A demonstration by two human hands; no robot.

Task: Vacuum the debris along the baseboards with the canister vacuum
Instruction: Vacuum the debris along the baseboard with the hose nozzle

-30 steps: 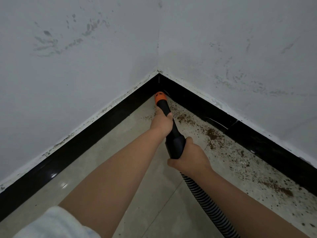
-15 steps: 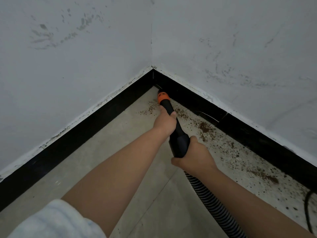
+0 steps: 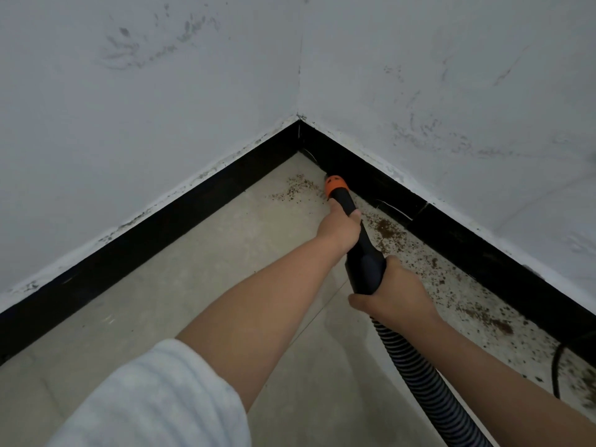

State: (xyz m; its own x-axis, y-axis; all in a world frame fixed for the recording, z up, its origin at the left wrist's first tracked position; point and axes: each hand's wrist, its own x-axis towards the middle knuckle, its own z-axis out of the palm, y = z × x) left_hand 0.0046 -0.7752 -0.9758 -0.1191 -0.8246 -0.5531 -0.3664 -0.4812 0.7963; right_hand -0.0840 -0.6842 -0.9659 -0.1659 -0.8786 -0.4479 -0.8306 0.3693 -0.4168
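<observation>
Nozzle (image 3: 351, 227) of black plastic with orange tip (image 3: 335, 185), pointing toward 12 o'clock, tip at floor level just beside black baseboard (image 3: 451, 233) on right wall, near room corner. Gripped by both hands: left hand (image 3: 338, 229) wrapped around narrow front part, right hand (image 3: 392, 293) closed around thick rear end. Ribbed black hose (image 3: 419, 385) running from right hand toward 5 o'clock. Brown debris (image 3: 390, 233) scattered on beige tile floor (image 3: 193, 285) along baseboard at 3 o'clock of nozzle, smaller patch at 10 o'clock of tip. White sleeve (image 3: 161, 401) at 7 o'clock. Thin black cable (image 3: 556, 366) near right edge.
</observation>
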